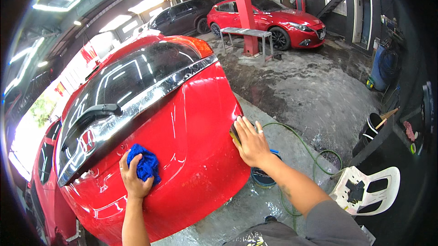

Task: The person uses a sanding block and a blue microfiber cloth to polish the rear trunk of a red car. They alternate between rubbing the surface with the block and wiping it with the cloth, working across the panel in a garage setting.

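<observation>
Floor: grey, with wet-looking patches. Footing could slip if weight is thrown forward onto the panel.

Red car: its rear stands directly before the person, both hands at the tailgate. Grit caught under either hand could scratch the paint; hard pressure could mark the curved edge at right.

Hose: loosely curled on the floor beside the right arm — a trip hazard if the person steps that way without looking.

Chair: white, to the right and apart from the car; a backward step to the right could meet it.

Wiper: above the left hand; a wide upward sweep could snag it.

Right hand: flat at the tailgate's right edge, fingers extended and close together over a yellow-and-dark pad. The thumb is hidden; whether the pad is clamped cannot be told. A loose hold could let it slip off the edge.

Left hand: fingers and thumb closed on a bunched cloth.

Cloth: blue, against the lower tailgate. Uneven folds could leave streaks.

Pad: mostly covered; its working face cannot be inspected.
</observation>
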`<state>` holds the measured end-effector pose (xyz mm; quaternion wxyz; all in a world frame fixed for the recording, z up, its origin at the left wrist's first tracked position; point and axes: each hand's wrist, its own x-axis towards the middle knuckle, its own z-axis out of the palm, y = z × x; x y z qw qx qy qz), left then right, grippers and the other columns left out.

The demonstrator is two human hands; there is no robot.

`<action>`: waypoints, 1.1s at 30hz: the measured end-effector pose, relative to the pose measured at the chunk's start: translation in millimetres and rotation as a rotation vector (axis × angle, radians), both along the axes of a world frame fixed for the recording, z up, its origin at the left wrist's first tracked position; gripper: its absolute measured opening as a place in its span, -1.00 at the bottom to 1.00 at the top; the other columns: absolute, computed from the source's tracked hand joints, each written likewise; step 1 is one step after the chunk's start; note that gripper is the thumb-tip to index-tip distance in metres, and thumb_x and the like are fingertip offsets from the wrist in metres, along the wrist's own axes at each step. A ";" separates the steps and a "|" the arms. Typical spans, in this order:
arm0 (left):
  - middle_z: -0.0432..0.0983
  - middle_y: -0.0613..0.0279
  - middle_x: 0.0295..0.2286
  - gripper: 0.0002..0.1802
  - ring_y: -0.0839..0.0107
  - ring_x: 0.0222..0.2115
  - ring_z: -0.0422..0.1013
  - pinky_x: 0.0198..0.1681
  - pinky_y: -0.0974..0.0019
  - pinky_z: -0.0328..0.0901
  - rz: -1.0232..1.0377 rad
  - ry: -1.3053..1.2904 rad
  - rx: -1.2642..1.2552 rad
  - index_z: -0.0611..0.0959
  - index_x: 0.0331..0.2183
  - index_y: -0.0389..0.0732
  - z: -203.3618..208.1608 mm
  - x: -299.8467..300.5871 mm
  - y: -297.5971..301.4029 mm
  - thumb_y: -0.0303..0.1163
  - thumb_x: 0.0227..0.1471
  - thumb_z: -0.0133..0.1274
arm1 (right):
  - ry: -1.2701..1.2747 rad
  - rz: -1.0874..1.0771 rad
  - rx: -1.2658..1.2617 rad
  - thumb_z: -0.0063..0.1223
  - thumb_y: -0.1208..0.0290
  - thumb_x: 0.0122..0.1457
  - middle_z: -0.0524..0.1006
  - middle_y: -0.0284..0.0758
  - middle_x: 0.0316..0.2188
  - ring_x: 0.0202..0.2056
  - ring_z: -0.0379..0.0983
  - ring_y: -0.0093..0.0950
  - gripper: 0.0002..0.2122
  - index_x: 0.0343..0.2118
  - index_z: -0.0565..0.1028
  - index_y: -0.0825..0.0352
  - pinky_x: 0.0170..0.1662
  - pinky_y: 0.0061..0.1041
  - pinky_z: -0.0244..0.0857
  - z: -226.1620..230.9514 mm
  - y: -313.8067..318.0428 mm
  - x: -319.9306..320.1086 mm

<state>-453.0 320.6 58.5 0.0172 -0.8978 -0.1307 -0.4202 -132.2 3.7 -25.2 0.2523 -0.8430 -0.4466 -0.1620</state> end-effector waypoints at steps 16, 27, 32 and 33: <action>0.43 -0.30 0.22 -0.19 -0.32 0.24 0.39 0.36 -0.25 0.29 -0.010 0.000 -0.008 0.66 0.09 -0.12 -0.6 12.4 0.9 -0.27 -0.35 0.30 | 0.026 0.030 0.169 -0.11 0.12 0.59 0.15 0.01 0.60 0.63 -0.02 -0.07 -0.37 0.54 0.19 0.44 0.62 0.13 -0.18 35.0 64.3 95.7; 0.42 -0.34 0.19 -0.20 -0.35 0.21 0.41 0.35 -0.25 0.30 0.020 0.043 0.013 0.63 0.12 -0.14 -0.4 2.8 -2.4 -0.25 -0.28 0.31 | -0.075 0.128 0.080 -0.11 0.09 0.58 0.23 0.02 0.56 0.61 0.03 -0.10 -0.37 0.52 0.24 0.43 0.60 0.15 -0.14 17.4 41.0 82.4; 0.43 -0.34 0.20 -0.21 -0.35 0.21 0.41 0.32 -0.28 0.30 0.008 0.014 0.004 0.63 0.12 -0.11 -2.4 21.5 0.8 -0.22 -0.28 0.33 | -0.058 0.074 0.165 -0.19 0.04 0.60 0.23 0.03 0.56 0.59 0.08 -0.09 -0.37 0.50 0.26 0.46 0.60 0.17 -0.11 95.0 95.3 167.9; 0.43 -0.34 0.21 -0.20 -0.35 0.21 0.41 0.31 -0.30 0.30 0.012 0.013 0.002 0.63 0.11 -0.09 -2.9 24.1 2.2 -0.19 -0.28 0.34 | -0.045 0.094 0.160 -0.18 0.04 0.60 0.23 0.04 0.56 0.59 0.09 -0.09 -0.37 0.50 0.26 0.46 0.60 0.17 -0.11 98.6 86.4 170.4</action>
